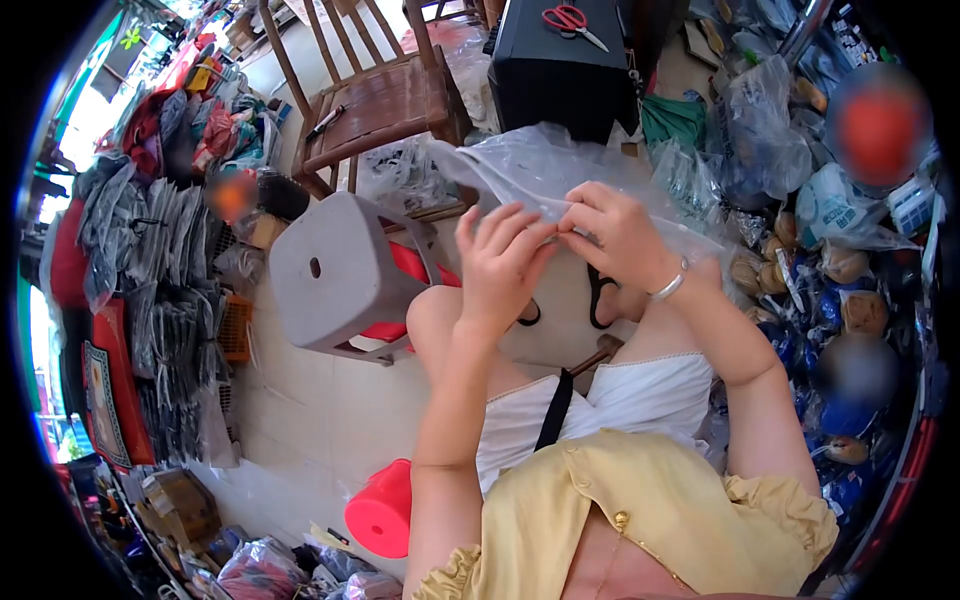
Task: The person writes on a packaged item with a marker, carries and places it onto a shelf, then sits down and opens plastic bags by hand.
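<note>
A clear plastic bag spreads out beyond both hands, above the person's knees. My left hand has its thumb and index finger pinched at the bag's near edge, the other fingers raised. Close beside it, my right hand pinches the same edge, with a silver bangle on the wrist. The fingertips of the two hands nearly meet. Whether anything small is between them is too fine to make out.
A grey stool stands at the left, near a wooden chair. Red scissors lie on a black box. A red stool is at lower left. Bagged goods line both sides.
</note>
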The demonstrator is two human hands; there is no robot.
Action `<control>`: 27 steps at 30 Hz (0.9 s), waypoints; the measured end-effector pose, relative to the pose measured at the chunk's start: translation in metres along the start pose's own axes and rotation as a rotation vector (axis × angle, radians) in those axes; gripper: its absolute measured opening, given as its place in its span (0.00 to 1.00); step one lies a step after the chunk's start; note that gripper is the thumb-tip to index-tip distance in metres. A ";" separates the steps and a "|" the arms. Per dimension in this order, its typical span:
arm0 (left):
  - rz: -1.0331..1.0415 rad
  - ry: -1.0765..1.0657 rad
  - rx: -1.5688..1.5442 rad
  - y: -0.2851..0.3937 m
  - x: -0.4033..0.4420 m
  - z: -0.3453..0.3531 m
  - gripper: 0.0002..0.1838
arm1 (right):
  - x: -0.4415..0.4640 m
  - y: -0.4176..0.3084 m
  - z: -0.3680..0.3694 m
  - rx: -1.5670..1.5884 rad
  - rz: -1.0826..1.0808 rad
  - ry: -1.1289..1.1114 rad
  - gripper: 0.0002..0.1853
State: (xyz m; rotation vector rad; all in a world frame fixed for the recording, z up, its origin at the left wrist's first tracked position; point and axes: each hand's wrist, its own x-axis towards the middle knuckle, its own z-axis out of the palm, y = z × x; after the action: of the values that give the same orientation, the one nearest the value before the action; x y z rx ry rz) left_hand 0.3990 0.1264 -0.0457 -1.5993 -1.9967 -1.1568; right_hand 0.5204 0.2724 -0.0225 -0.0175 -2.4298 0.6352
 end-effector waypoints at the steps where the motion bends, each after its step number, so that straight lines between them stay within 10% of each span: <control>1: 0.068 -0.027 -0.016 0.002 0.002 0.008 0.11 | -0.001 -0.002 -0.004 -0.020 -0.004 0.013 0.06; 17: 0.226 -0.048 -0.115 0.016 -0.004 0.044 0.07 | -0.032 -0.035 -0.073 -0.216 -0.071 -0.050 0.10; 27: -0.104 -0.100 0.024 -0.068 -0.065 0.022 0.07 | -0.059 -0.040 -0.121 -0.230 0.018 -0.025 0.08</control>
State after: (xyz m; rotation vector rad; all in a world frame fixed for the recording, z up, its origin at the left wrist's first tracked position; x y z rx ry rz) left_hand 0.3611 0.0980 -0.1302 -1.5867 -2.1720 -1.1053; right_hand 0.6428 0.2805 0.0462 -0.1265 -2.5167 0.3633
